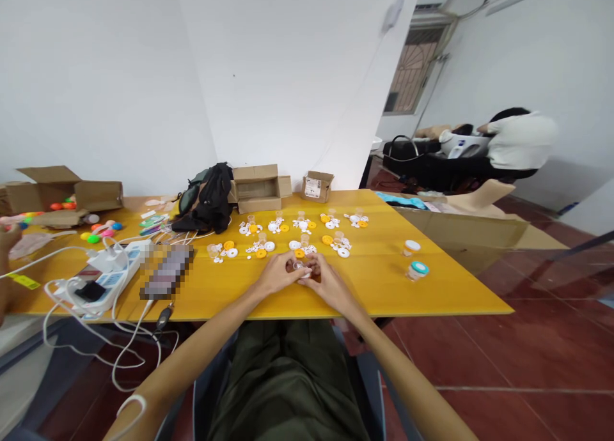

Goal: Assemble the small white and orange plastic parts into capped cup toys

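Note:
Close to the table's front edge, my left hand (pixel 278 273) and my right hand (pixel 330 284) meet around a small clear plastic cup (pixel 298 264). Fingers of both are closed on it, with the thumbs toward me. Something white shows at the cup, but my fingers partly hide it. Just beyond the hands lie groups of small white parts, each with a clear cup (pixel 304 239), a white disc (pixel 343 253) and a yellow disc (pixel 327 239). To the right stand two closed jars, one with a white-and-orange lid (pixel 412 245), one with a teal lid (pixel 420 267).
On the left lie a power strip (pixel 118 275) with tangled white cables and a blurred-out phone (pixel 167 271). Behind stand a black bag (pixel 206 201) and open cardboard boxes (pixel 259 188). Another person's hand (pixel 6 239) is at far left; a person in white (pixel 522 140) sits back right.

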`<state>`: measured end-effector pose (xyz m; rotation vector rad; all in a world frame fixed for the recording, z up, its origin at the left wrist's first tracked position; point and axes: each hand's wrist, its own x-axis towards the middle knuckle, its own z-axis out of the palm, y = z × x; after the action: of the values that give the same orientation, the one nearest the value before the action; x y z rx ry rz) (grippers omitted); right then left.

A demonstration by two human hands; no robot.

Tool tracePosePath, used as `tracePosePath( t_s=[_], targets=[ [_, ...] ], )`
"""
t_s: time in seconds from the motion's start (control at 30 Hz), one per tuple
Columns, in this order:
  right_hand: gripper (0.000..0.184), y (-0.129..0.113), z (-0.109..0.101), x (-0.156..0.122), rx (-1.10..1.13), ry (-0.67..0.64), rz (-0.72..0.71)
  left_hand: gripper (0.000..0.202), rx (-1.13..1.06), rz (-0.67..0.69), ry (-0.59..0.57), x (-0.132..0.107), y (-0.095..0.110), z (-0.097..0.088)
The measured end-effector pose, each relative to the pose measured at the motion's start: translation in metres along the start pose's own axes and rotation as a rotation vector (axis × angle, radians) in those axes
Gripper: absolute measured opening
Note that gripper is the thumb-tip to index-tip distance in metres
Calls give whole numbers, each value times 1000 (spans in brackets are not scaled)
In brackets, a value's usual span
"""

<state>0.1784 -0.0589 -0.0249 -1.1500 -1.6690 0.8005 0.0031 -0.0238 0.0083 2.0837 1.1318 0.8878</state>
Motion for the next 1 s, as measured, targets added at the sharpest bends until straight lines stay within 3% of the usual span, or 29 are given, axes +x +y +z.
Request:
tracePosePath(
  t_s=[0.17, 0.4, 0.67, 0.83, 1.0],
  targets=[
    [34, -4, -2, -2, -138, 26, -61, 35, -24, 23, 0, 0, 1, 0],
    [21, -8, -4, 2, -92, -47, -134, 28, -87, 92, 1, -2, 2, -3],
    [25, -7, -5, 1, 69, -29, -17, 23, -100, 71, 3, -1, 2, -3],
    [32, -9, -6, 1, -2, -2, -69, 24, -118, 78, 5, -1, 3, -4],
    [24, -5, -7, 1, -11, 18, -83, 24, -113, 83, 12, -1, 3, -4]
  ],
)
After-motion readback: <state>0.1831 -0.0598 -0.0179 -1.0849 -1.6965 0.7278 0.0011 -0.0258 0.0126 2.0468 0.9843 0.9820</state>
